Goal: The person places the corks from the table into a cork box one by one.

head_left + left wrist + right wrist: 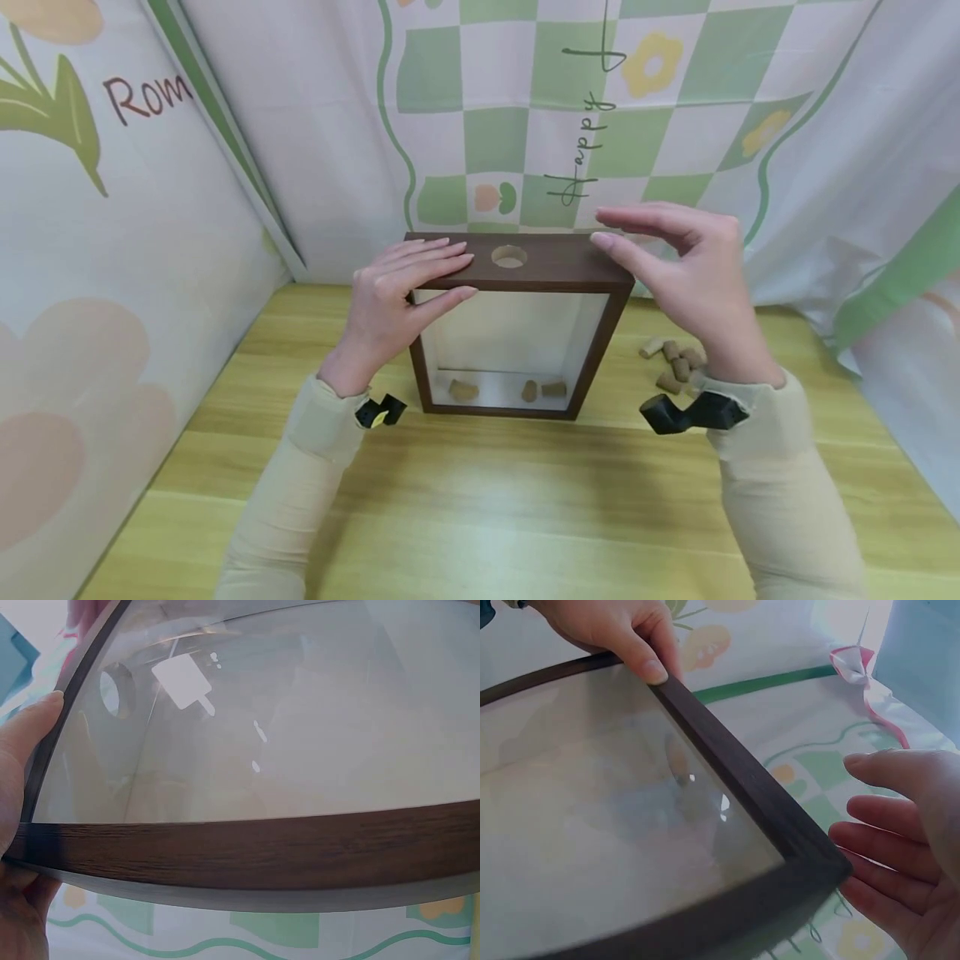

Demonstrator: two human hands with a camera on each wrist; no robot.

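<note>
A dark wooden shadow box [558, 262] with a clear front stands upright on the table, a round hole [510, 257] in its top edge. Inside, at the bottom, lie three corks, one of them a tan cork [463, 390] at the left. My left hand [401, 283] grips the box's top left corner, fingers across the top and thumb at the front; the left wrist view shows its thumb [34, 724] on the frame. By the top right corner, my right hand [686, 258] holds nothing, thumb and fingers apart; whether it touches the frame is unclear.
Several loose corks [678, 364] lie on the wooden table [480, 508] to the right of the box, partly behind the right wrist. A printed curtain [495, 142] hangs close behind the box, and a patterned cloth wall [150, 250] borders the left side.
</note>
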